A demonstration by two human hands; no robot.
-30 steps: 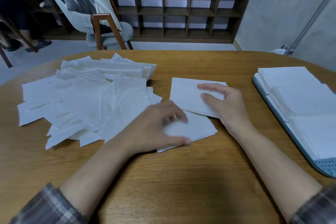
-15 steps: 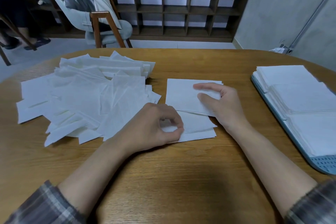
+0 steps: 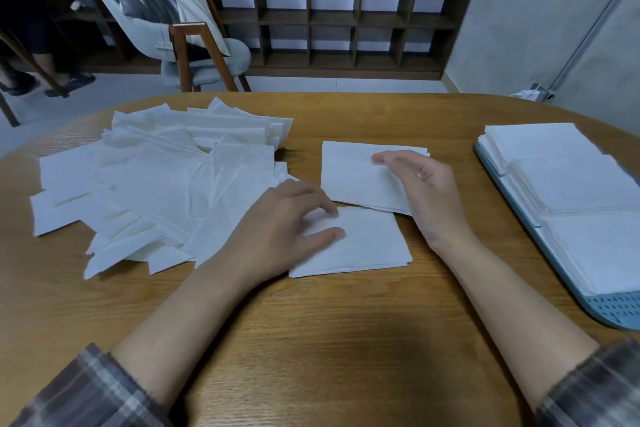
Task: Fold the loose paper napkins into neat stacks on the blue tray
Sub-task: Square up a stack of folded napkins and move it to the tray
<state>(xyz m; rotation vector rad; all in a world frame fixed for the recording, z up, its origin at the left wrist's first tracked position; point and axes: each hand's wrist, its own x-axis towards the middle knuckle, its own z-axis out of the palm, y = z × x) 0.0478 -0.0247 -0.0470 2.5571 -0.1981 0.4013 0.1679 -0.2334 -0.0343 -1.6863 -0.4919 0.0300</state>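
Your left hand (image 3: 287, 229) lies on the folded napkin (image 3: 367, 246), fingers (image 3: 323, 210) straight & pressing it to the counter (image 3: 329, 340), not gripping. Your right hand (image 3: 429, 191) rests w/ loose, extended fingers on the small stack (image 3: 353, 173) of folded ones; nothing pinched there either.

What counts now: the small stack sits just beyond the folded napkin, i.e. away from you, and its near edge meets the napkin's far edge. Can't tell which lies on top at that seam. Both run w/ long side approx. left-right but are skewed to each other, so they won't land square w/o a small turn.

Prob. next move: lift or slide the napkin away from you onto the stack. Your left hand is on it already, and your right is placed to steady the stack.

The blue tray (image 3: 616, 312) w/ its finished stacks (image 3: 568, 180) lies well off to the right, so your right hand is nearer for the carry. The loose pile (image 3: 156, 191) is just left of your left hand.
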